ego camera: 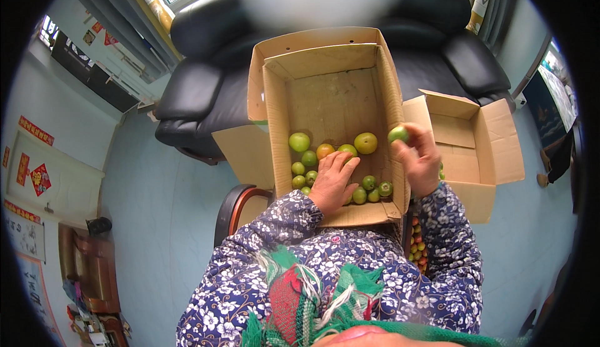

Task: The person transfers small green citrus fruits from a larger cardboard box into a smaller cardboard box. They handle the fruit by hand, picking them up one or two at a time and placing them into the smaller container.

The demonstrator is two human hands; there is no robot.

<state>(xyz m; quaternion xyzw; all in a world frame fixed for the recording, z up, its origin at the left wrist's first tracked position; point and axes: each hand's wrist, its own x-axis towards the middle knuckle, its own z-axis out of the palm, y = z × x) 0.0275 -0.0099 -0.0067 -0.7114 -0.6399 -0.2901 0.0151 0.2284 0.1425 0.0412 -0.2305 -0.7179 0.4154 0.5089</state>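
Observation:
My right hand (419, 162) pinches a small green tomato (398, 134) between thumb and fingers, just over the right wall of a large cardboard box (330, 98). Inside that box, my left hand (333, 183) lies palm down over the tomatoes with its thumb apart. Its fingertips touch a green tomato (348, 150); what lies under the palm is hidden. Around this hand are an orange-red tomato (325, 151), a larger yellow-green tomato (365, 143), a pale green tomato (299, 142) and several small green ones (359, 195).
A smaller open cardboard box (461, 145) stands to the right, with some green fruit partly hidden behind my right hand. Many reddish and green tomatoes (418, 246) lie low beside my right forearm. A black leather sofa (197, 84) is behind the boxes. A chair armrest (236, 211) is at left.

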